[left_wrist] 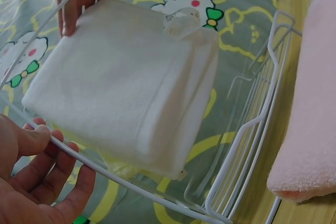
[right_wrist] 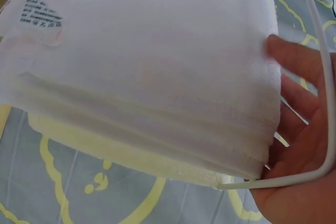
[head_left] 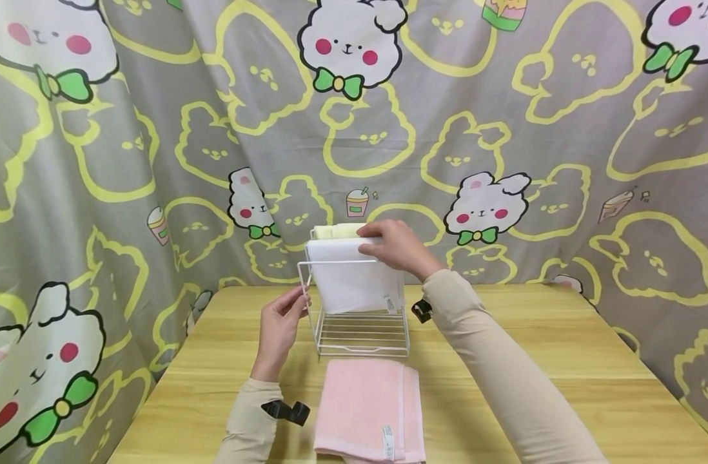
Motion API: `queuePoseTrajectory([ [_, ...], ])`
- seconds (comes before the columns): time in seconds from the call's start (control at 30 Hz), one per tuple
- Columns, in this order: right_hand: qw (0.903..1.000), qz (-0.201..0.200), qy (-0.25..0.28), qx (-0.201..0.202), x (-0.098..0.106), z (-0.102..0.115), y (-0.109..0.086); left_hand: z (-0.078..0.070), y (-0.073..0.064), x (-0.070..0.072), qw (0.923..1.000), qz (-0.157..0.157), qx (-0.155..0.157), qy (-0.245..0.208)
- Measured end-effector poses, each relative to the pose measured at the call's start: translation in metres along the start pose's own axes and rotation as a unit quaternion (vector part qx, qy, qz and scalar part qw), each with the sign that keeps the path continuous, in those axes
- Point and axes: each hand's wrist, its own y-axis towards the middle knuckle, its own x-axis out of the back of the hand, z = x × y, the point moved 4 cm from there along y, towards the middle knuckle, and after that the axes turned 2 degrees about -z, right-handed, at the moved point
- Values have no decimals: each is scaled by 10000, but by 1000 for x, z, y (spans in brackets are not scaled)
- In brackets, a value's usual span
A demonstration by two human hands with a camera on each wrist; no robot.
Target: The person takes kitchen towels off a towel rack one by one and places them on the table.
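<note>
R fingers pinch wht towel in wire rack, yel towel behind; L fingers grip rack side.

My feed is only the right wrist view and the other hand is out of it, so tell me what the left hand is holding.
Observer: The left hand grips the white wire rack at its left side.

Operator: Now report what lies on the table in front of the rack.

Observer: A folded pink towel lies there, on the side toward the person.

Operator: Tell me where any tag on it sits.

Observer: In the head view, a small white tag shows by its near edge, right of the middle.
</note>
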Motion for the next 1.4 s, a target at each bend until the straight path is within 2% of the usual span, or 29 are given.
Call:
queuePoseTrajectory([
  [0.23,9999,-100,-63,-57,3,1,0,-1,2,-2,10000,41,-12,-26],
  [0.5,9996,-263,94,-99,3,2,-2,-2,2,-1,10000,36,-63,-46],
  [0.87,9955,-810,422,-269,1,-1,-4,1,-1,0,9999,-30,-134,-15],
  [1.4,9904,-1187,703,11,16,11,-14,1,0,0,9999,-23,-125,-14],
])
